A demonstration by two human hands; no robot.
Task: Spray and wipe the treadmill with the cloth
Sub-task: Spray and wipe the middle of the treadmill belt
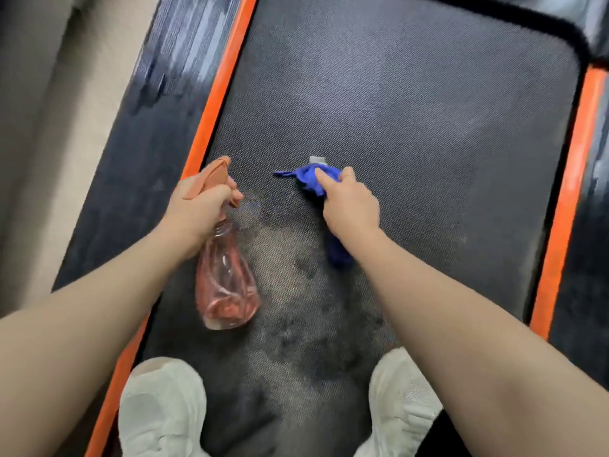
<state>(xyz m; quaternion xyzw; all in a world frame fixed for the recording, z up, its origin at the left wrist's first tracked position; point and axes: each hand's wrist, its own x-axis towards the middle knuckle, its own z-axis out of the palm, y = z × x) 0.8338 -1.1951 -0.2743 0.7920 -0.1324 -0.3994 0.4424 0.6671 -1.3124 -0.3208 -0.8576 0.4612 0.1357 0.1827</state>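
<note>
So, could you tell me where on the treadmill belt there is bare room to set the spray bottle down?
The belt is bare ahead of both hands, between the orange strips. Another patch lies between the right hand, holding the blue cloth, and the right strip. Crowded: the near end with the white shoes, and around the left hand with the spray bottle.

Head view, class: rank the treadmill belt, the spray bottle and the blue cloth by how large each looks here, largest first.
1. Treadmill belt: fills most of the frame.
2. Spray bottle, held in the left hand.
3. Blue cloth: looks smallest, but the right hand bunches and partly hides it, so that's unsure.
</note>
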